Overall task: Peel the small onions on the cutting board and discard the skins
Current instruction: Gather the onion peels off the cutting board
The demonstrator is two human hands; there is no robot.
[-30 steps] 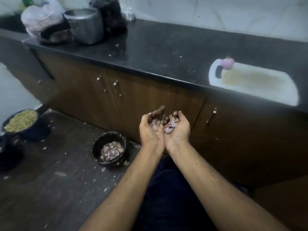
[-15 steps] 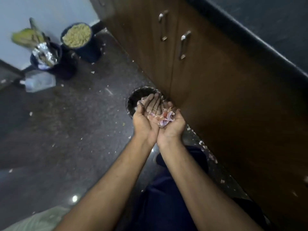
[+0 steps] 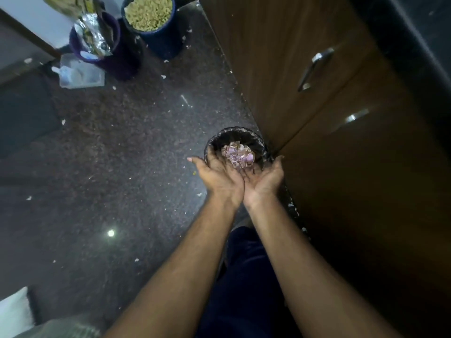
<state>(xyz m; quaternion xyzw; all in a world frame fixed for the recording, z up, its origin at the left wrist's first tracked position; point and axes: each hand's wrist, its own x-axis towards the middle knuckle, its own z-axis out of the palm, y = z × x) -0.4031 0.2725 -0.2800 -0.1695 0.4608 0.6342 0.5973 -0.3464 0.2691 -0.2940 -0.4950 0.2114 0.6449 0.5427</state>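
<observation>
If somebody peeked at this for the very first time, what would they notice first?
Probably the two bare hands, left hand and right hand, cupped side by side over the small black bag-lined bin on the floor by the brown cabinet door. Inside lies a heap of purple onion skins. Farther off, a dark blue bucket holds yellowish grains.

A dark speckled floor [image 3: 117, 152], littered with pale scraps and showing one bright spot of reflected light, runs up to brown wooden cabinets [image 3: 280, 69] with metal handles [image 3: 314, 69] under a black table [image 3: 415, 32] edge, with a pale wall [image 3: 29, 11] top left.
</observation>
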